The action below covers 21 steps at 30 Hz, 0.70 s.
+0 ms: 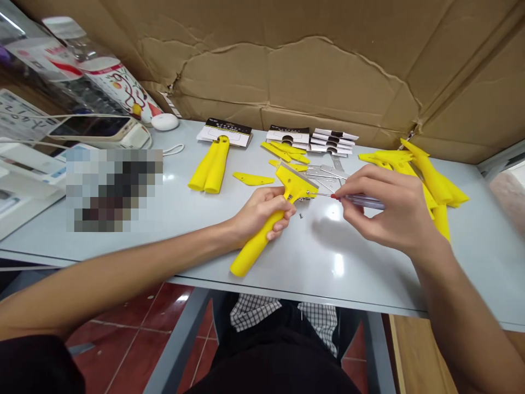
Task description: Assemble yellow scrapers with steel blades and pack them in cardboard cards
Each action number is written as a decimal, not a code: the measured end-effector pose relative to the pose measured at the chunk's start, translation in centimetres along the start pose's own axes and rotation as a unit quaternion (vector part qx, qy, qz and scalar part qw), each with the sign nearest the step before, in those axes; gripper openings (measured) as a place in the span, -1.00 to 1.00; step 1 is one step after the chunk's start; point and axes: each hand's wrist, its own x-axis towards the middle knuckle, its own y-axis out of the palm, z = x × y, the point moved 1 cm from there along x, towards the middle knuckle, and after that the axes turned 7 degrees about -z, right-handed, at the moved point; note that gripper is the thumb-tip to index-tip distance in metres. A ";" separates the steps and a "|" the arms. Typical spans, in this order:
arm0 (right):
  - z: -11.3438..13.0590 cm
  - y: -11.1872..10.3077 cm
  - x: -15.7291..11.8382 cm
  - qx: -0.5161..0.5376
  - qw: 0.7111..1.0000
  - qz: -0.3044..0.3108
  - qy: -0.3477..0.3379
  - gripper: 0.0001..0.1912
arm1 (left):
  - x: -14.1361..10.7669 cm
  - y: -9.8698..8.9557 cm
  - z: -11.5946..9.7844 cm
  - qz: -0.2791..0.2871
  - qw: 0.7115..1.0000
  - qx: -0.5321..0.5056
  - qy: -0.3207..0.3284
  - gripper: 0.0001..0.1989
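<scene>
I've got the left hand [262,210] closed round the yellow scraper [259,241], above the table [295,262], probably bracing it. Right hand [388,210] holds a screwdriver [365,202] pen-style, wrist arched, tip at scraper head. Beyond: metal blades [326,175], seemingly within reach; farther, printed cards [287,135].

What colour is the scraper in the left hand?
The scraper in the left hand is bright yellow, best seen in the head view.

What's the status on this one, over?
Left hand gripping yellow scraper. Right hand holding screwdriver, tip at the scraper. Loose screw lying nearby on tabletop, blocking neither hand.
</scene>
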 end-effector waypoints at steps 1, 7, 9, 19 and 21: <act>0.1 -0.1 0.1 0.015 1.000 -0.007 0.009 -0.82 | 0.1 0.0 -0.1 -0.001 1.000 -0.002 -0.003 -0.84; 0.0 0.4 0.0 -0.016 0.999 -0.032 0.009 -0.95 | 0.1 0.3 -0.5 -0.011 1.000 -0.011 -0.013 -0.84; -0.4 0.5 -0.3 -0.083 0.996 -0.029 0.026 -0.92 | 0.0 0.4 -0.6 -0.015 1.000 -0.016 -0.012 -0.82; 0.5 0.2 -0.1 -0.063 0.997 0.049 -0.004 -0.87 | 0.1 0.0 -0.5 -0.004 0.999 -0.003 -0.036 -0.80; 0.2 0.1 -0.2 -0.110 0.993 0.050 0.006 -0.91 | 0.2 -0.1 -0.5 -0.004 0.999 -0.005 -0.039 -0.78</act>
